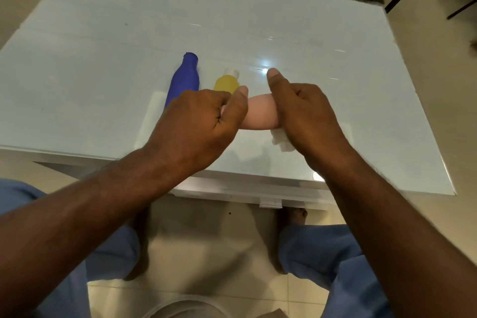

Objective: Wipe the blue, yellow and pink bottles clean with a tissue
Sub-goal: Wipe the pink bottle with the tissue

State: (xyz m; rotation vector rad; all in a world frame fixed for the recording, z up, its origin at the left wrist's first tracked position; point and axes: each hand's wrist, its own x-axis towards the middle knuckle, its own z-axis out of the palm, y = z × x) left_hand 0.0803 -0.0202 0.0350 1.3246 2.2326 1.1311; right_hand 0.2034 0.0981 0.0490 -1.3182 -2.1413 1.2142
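Nearest, blue trousered knees [322,248] below the pale glossy table [103,59]. Above its near edge, left hand [204,121] and right hand [307,116] closed round a smooth pink plastic bottle [260,113], long axis left-right, crumpled white tissue [281,141] under the right. Dark blue bottle [184,77] and yellow white-capped bottle [226,82] behind, lying pointing away; open tabletop beyond.
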